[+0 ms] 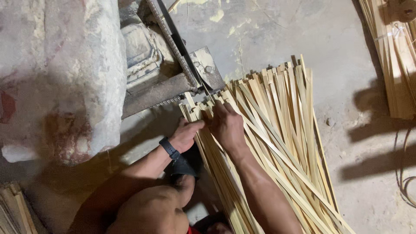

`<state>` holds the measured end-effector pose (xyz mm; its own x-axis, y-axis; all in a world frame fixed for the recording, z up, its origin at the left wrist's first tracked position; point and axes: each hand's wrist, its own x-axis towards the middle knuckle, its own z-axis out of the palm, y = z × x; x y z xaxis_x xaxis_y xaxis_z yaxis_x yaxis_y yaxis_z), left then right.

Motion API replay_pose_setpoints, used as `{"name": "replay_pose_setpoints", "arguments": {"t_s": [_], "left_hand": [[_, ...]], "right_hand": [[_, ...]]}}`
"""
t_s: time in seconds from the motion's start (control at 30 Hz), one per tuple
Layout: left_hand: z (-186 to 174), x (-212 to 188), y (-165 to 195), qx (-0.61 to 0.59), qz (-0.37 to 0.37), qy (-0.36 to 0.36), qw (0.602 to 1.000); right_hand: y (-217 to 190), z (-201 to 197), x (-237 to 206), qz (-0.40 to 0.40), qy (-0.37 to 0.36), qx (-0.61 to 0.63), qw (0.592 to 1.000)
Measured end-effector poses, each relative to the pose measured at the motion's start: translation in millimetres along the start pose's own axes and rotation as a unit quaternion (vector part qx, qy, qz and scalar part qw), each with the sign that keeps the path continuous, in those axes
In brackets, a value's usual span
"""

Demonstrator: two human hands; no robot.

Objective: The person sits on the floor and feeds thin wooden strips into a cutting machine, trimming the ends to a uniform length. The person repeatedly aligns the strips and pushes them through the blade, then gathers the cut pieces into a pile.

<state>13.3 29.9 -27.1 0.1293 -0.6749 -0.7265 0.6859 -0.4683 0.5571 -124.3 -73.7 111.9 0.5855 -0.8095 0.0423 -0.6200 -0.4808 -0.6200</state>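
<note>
A big pile of pale bamboo strips [281, 130] lies on the concrete floor, fanned out toward the upper right. My left hand [187, 134], with a black band on the wrist, pinches the near ends of some strips at the pile's left edge. My right hand [227, 125] rests on top of the same strip ends, fingers curled over them. Both hands sit just below a metal machine [173, 73] with a toothed bar and a small grey plate, where the strip ends meet it.
A large worn whitish block [60, 78] fills the left side. More bundled strips [396, 60] lie at the top right, with a thin wire [405, 173] below them. Another stack of strips [13, 208] shows at the bottom left. My knee [151, 208] is below.
</note>
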Motion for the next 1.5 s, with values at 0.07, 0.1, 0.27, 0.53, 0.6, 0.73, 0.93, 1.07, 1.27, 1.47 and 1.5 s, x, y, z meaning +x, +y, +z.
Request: {"name": "replay_pose_setpoints", "arguments": {"t_s": [0.07,0.1,0.27,0.53,0.6,0.73,0.93,1.07,1.27,1.47,1.5], "left_hand": [[4,1,0,-0.005,0.009,-0.021,1.000],[6,1,1,-0.045,0.002,-0.037,0.998],[24,-17,27,-0.067,-0.023,-0.092,0.993],[43,-39,53,-0.092,0.010,-0.156,0.983],[35,-36,50,-0.033,0.017,-0.125,0.991],[12,-22,35,0.067,0.053,-0.107,0.991],[2,-8,11,-0.005,0.037,-0.079,0.996],[14,-16,22,-0.042,0.005,-0.058,0.997],[43,-33,49,-0.063,-0.056,-0.166,0.983],[50,-49,60,-0.020,0.032,-0.109,0.993],[47,-50,61,-0.015,0.032,-0.112,0.993]], "right_hand": [[-5,1,9,0.008,-0.011,0.010,1.000],[-5,0,10,0.011,-0.005,0.023,1.000],[16,-28,-31,-0.052,0.003,-0.086,0.995],[47,-5,-91,-0.026,-0.005,0.027,0.999],[45,6,-71,0.119,-0.043,0.101,0.987],[21,4,-31,-0.022,0.055,0.033,0.998],[-3,3,-1,-0.015,0.043,0.012,0.999],[11,-14,-17,-0.015,0.013,0.003,1.000],[31,-54,-79,-0.171,0.110,-0.131,0.970],[40,-20,-84,-0.049,-0.007,-0.041,0.998],[42,-17,-79,-0.053,-0.001,-0.042,0.998]]}}
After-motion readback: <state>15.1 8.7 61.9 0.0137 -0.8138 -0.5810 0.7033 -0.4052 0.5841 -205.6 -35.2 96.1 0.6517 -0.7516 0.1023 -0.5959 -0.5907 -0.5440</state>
